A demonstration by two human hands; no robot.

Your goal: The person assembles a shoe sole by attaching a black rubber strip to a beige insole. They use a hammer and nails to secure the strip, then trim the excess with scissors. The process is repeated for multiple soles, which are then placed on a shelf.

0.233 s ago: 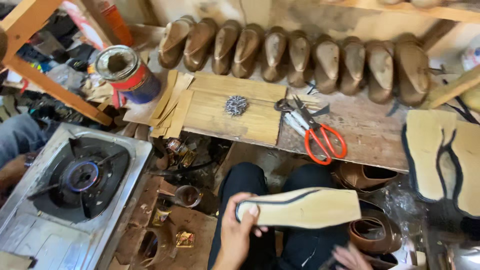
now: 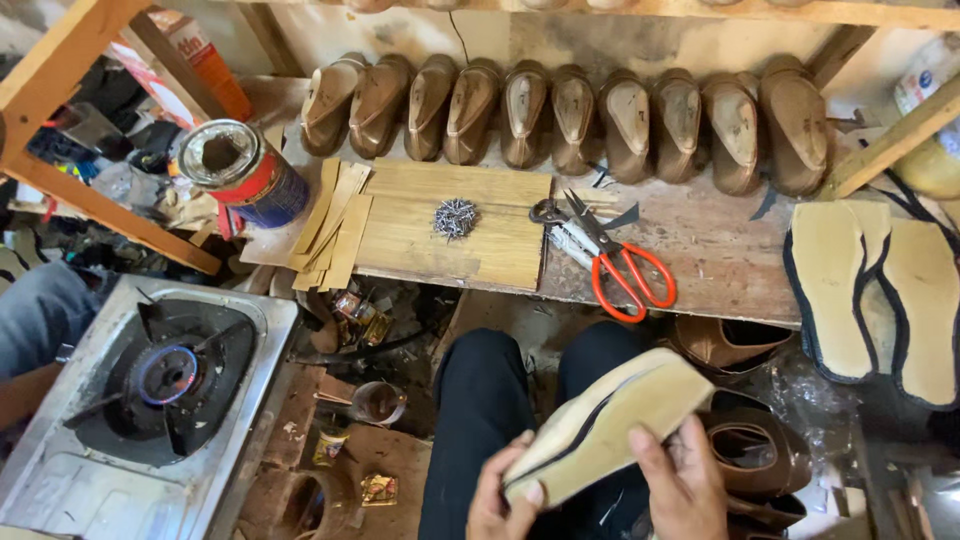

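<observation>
A pale tan shoe sole [image 2: 610, 420] with a dark edge strip lies tilted across my lap. My left hand [image 2: 498, 495] grips its lower left end, thumb on top. My right hand [image 2: 682, 480] holds its right side from below, thumb pressed on the pale face. Both hands are at the bottom edge of the head view, above my dark trousers [image 2: 480, 410].
A row of brown shoe lasts [image 2: 560, 115] stands along the wooden bench [image 2: 720, 250]. On it lie orange-handled scissors [image 2: 625, 265], a pile of small nails [image 2: 455, 217] on a board, and a glue tin [image 2: 240, 170]. More soles [image 2: 880, 290] rest at right. A gas burner [image 2: 165, 375] sits at left.
The sole has tilted, its right end rising, and my right hand has come up to hold it. The view has shifted slightly.
</observation>
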